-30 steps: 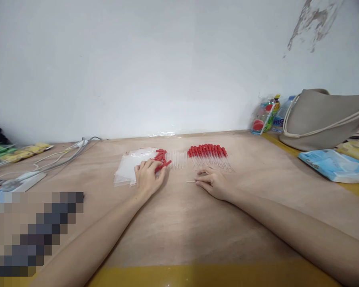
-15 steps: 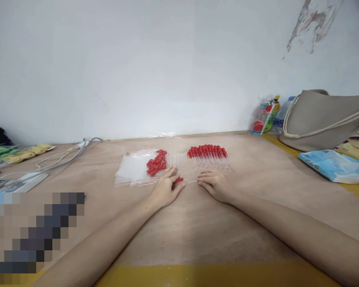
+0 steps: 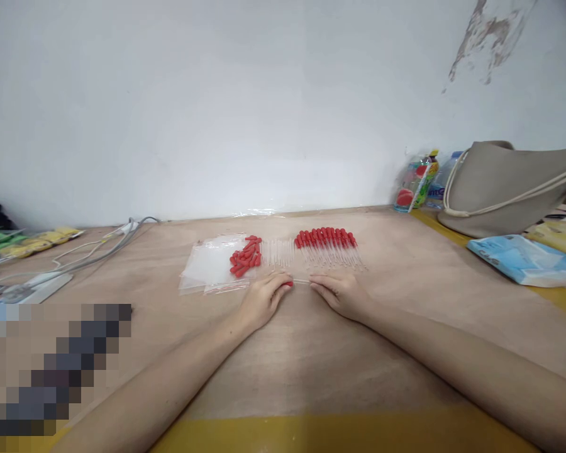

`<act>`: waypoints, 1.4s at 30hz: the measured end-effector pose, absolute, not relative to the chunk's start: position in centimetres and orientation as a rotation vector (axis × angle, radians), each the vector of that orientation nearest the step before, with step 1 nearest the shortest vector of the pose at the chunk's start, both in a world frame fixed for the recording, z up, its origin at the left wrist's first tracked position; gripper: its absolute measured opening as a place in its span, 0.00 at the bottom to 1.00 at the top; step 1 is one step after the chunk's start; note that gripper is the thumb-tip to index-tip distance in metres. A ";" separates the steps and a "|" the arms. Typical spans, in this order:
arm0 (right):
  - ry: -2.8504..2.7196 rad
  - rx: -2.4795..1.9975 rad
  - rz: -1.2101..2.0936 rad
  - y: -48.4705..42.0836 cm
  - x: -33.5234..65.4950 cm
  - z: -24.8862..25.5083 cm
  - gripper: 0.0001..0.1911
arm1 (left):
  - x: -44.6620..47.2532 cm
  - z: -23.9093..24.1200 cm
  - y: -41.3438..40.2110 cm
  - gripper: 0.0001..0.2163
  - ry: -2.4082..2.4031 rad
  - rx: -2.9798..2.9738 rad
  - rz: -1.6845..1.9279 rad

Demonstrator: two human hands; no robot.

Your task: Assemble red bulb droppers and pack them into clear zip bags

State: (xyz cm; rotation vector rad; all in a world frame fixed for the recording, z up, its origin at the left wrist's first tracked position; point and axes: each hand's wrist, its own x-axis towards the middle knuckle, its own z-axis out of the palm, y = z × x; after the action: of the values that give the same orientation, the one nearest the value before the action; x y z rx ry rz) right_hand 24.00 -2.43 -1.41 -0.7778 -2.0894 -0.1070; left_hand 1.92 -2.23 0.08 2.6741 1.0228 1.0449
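My left hand (image 3: 263, 298) pinches a red rubber cap (image 3: 288, 284) low over the wooden table (image 3: 287, 365). My right hand (image 3: 338, 292) pinches a thin clear glass tube (image 3: 302, 281), whose free end meets the cap between the two hands. Just behind the hands lie a loose heap of red caps (image 3: 245, 257), a row of bare clear tubes (image 3: 278, 251) and a row of capped droppers (image 3: 329, 245). Clear plastic bags (image 3: 207, 269) lie left of the caps.
A beige handbag (image 3: 509, 185), bottles (image 3: 417, 179) and a blue wipes pack (image 3: 523, 259) stand at the right. Grey cables (image 3: 99, 248), a power strip (image 3: 33, 286) and green and yellow packets (image 3: 23, 242) lie at the left. The white wall runs behind the table.
My left hand left the heap with one red cap and moved right to meet my right hand. The cap and the tube's end have come together.
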 end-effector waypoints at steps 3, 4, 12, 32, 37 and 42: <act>-2.080 -0.754 -0.141 -2.5 23.9 -1.3 0.09 | 2.0 0.2 -2.5 0.09 1.089 2.608 1.030; -2.075 -0.745 -0.161 -2.6 23.8 -1.2 0.09 | 2.1 0.3 -2.5 0.09 1.119 2.576 1.027; -2.014 -0.644 -0.279 -3.6 22.5 -0.5 0.08 | 2.5 0.0 -2.4 0.09 1.134 2.208 1.138; -2.184 -0.721 -0.273 -2.7 23.3 -0.5 0.08 | 1.7 -0.2 -2.1 0.06 0.742 2.883 1.294; -2.208 -0.632 -0.318 -2.6 23.6 -0.1 0.08 | 1.5 -0.3 -2.1 0.06 0.792 2.987 1.335; -2.230 -0.531 -0.343 -2.7 23.5 0.0 0.09 | 1.7 -0.4 -2.5 0.06 0.811 2.963 1.226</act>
State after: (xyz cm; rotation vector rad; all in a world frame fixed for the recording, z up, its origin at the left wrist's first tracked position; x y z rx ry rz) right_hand 23.51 -2.68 0.02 -0.5312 -2.2295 -0.3431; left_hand 1.72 -2.50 -0.38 2.9631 0.8113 1.2263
